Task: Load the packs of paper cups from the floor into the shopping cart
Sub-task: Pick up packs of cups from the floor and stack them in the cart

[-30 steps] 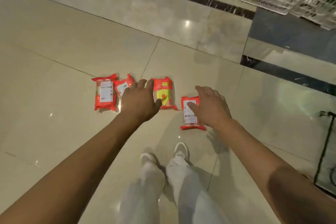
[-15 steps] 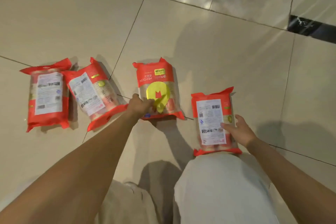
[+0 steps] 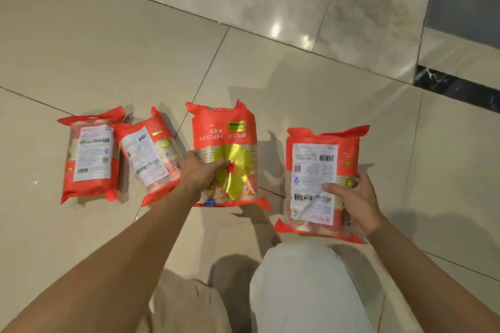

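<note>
Several red packs of paper cups are in front of me on the beige tiled floor. My left hand [image 3: 201, 174] grips the left side of the pack with a yellow emblem [image 3: 230, 143], thumb across its front. My right hand [image 3: 350, 199] holds the rightmost pack [image 3: 315, 167], white label up, fingers around its right edge and thumb on the label. Both of these look raised off the tiles, shadows beneath them. Two more packs lie flat at the left: one [image 3: 90, 155] straight, one [image 3: 151, 155] tilted against it. No shopping cart is in view.
My bent knees in light trousers [image 3: 305, 286] fill the bottom middle, just below the held packs. A dark stone strip [image 3: 457, 88] runs through the floor at the right, and another crosses the top right.
I have crouched closer to the floor. Both hands, which were reaching a second ago, now grip their packs, and those two packs have come up toward me.
</note>
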### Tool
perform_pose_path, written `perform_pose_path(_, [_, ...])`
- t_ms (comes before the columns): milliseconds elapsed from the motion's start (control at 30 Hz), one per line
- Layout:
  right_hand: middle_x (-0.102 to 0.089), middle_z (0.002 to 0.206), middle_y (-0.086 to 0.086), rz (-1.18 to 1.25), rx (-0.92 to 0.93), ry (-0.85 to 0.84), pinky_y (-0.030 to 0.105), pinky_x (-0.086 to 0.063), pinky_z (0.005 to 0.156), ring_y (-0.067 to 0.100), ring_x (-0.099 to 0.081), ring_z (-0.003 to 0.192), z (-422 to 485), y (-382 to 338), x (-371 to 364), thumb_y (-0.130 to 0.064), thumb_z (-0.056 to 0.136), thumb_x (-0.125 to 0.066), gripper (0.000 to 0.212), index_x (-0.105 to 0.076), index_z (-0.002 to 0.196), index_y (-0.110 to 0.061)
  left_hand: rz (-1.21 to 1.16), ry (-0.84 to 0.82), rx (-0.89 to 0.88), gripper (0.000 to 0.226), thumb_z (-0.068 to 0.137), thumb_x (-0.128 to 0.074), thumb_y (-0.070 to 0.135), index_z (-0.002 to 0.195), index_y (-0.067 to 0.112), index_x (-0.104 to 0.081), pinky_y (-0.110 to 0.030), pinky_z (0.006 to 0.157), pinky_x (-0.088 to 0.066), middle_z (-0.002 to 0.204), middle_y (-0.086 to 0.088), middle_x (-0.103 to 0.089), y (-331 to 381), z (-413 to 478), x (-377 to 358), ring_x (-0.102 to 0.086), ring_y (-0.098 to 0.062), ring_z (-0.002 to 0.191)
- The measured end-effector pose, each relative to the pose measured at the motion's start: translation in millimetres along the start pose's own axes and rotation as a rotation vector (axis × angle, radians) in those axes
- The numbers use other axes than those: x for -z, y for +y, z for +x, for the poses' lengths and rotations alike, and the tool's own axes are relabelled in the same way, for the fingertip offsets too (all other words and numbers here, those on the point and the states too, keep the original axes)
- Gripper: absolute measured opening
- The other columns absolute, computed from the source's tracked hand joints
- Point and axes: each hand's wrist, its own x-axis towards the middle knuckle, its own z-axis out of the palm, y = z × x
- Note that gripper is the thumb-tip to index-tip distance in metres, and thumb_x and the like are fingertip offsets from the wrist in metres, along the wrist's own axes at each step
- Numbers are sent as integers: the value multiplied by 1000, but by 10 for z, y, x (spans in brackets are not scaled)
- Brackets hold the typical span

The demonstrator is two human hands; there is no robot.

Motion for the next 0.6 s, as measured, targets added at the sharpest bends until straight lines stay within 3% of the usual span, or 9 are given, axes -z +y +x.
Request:
perform_pose_path(67, [-73, 111, 4, 4, 77, -18, 45, -62, 81, 22, -75, 94, -525, -747, 152, 0, 73, -84, 65, -49, 125, -18, -49, 30, -66, 77, 60, -93, 29, 122, 14, -51, -38, 60, -60, 106, -9, -71, 494, -624, 387, -75, -29, 85])
perform_pose_path(133, [-73, 109, 1, -6, 143, -38, 46, -61, 83, 21, -75, 93, -1167, -1568, 301, -3, 73, -85, 66, -49, 124, -23, -109, 58, -127, 80, 56, -93, 35, 124, 18, -53, -42, 71, -62, 109, -5, -73, 1068, -1379, 835, -74, -25, 91])
perform_pose_path(233, [-74, 107, 0, -40, 243, -85, 46, -61, 84, 19, -75, 92, -2282, -2758, 508, -5, 72, -86, 65, -51, 122, -25, -161, 85, -206, 69, 70, -91, 25, 127, 21, -52, -41, 85, -61, 112, 1, -71, 1922, -2649, 1577, -72, -18, 99])
perform_pose_path(333, [-75, 107, -1, -48, 347, -154, 45, -61, 84, 17, -75, 91, -3420, -3756, 675, -4, 74, -85, 64, -53, 127, -22, -206, 145, -274, 69, 67, -92, 26, 123, 22, -52, -35, 78, -60, 109, 3, -70, 2607, -3901, 2319, -72, -18, 96])
perform_pose_path(467, [-76, 105, -2, -33, 481, -327, 36, -60, 73, 13, -76, 86, -4669, -4595, 759, 0, 75, -82, 62, -54, 124, -25, -222, 261, -317, 92, 45, -87, 54, 125, 26, -51, -30, 74, -60, 111, 7, -70, 3056, -5322, 3151, -73, -13, 94])
perform_pose_path(600, [-76, 108, -2, -55, 574, -548, 40, -60, 77, 15, -76, 90, -5563, -4898, 618, -2, 74, -83, 66, -54, 128, -26, -303, 496, -323, 94, 42, -86, 58, 124, 26, -53, -30, 76, -61, 110, 8, -71, 2882, -6519, 3636, -73, -13, 93])
